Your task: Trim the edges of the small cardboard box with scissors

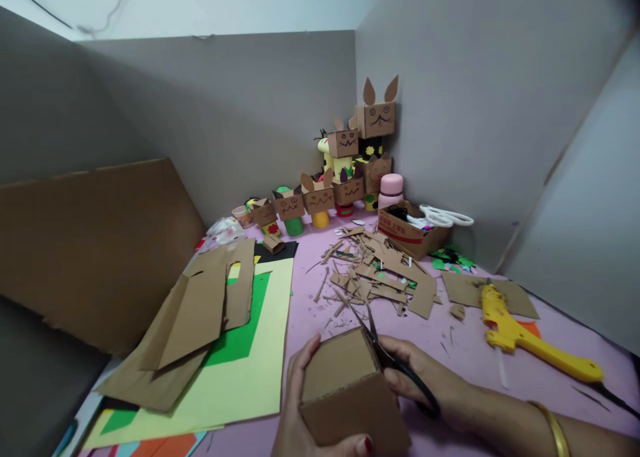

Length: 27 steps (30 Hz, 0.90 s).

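My left hand point(299, 403) grips a small brown cardboard box point(345, 387) low in the middle of the view, thumb on its left side and a fingertip at its lower front. My right hand point(425, 377) holds black-handled scissors point(387, 357), whose blades point up and left along the box's upper right edge. A gold bangle point(553, 427) circles my right wrist. Both hands hover over the pink tabletop point(310, 310).
Cardboard scraps point(380, 273) lie heaped ahead. A yellow glue gun point(530, 340) rests at right. Cardboard sheets point(200, 310) sit on green and yellow paper point(250, 370) at left. Cardboard animal figures point(345, 170), a pink bottle point(391, 190) and a small box with white scissors point(445, 215) fill the corner.
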Available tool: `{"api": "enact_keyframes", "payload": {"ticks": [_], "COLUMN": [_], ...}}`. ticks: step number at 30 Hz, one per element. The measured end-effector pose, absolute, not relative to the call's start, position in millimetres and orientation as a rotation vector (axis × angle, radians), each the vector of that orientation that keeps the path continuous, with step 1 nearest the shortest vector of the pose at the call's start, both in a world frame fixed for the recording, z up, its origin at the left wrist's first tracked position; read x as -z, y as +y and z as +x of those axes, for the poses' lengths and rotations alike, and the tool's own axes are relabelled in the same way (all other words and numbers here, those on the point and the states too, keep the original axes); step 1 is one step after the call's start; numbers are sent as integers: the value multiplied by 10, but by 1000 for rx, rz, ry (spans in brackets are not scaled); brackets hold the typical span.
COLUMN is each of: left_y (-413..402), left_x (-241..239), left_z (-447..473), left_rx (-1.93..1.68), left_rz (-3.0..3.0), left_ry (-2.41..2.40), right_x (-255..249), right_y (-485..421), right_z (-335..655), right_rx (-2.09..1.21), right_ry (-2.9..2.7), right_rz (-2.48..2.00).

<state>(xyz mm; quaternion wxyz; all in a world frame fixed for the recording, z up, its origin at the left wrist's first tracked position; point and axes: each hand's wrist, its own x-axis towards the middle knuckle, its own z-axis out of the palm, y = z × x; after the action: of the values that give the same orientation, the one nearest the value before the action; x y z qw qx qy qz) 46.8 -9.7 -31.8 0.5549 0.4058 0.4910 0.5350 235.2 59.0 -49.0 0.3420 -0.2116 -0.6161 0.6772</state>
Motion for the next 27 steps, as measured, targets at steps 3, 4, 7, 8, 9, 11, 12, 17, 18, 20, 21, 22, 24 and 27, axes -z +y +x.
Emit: {"api": "enact_keyframes", "payload": {"ticks": [3, 4, 7, 8, 9, 11, 12, 17, 18, 20, 21, 22, 24, 27], "left_y": [-100, -102, -110, -114, -116, -116, -113, -54, -40, -16, -7, 0, 9, 15], "left_x": [326, 338, 375, 378, 372, 331, 299, 170, 163, 165, 170, 175, 184, 192], "left_z": [464, 461, 449, 448, 451, 463, 470, 425, 400, 352, 334, 323, 316, 319], "left_rx": [-1281, -1295, -1316, -1313, -1311, -1321, -1335, -1459, -1479, -1499, -1505, -1508, -1517, -1555], "left_rz": [924, 918, 917, 918, 918, 905, 886, 792, 786, 745, 708, 670, 606, 528], "left_ry": [1108, 1106, 1159, 1181, 1200, 1199, 1182, 1260, 1286, 1285, 1263, 1244, 1225, 1236], "right_x": [463, 461, 457, 452, 444, 428, 423, 477, 494, 520, 527, 528, 517, 471], "right_y": [597, 603, 617, 618, 615, 604, 599, 629, 642, 663, 668, 669, 659, 638], "right_z": [2362, 2368, 2382, 2383, 2381, 2371, 2364, 2348, 2351, 2362, 2368, 2372, 2376, 2372], "right_rx": [-1744, -1735, -1735, -1746, -1757, -1757, -1751, -1744, -1746, -1745, -1738, -1730, -1726, -1732], "right_ry": [-1643, -1658, -1670, -1663, -1658, -1655, -1649, -1478, -1450, -1454, -1479, -1510, -1566, -1603], "right_rz": [-572, -578, -575, -564, -556, -554, -565, -801, -833, -844, -834, -822, -799, -810]}}
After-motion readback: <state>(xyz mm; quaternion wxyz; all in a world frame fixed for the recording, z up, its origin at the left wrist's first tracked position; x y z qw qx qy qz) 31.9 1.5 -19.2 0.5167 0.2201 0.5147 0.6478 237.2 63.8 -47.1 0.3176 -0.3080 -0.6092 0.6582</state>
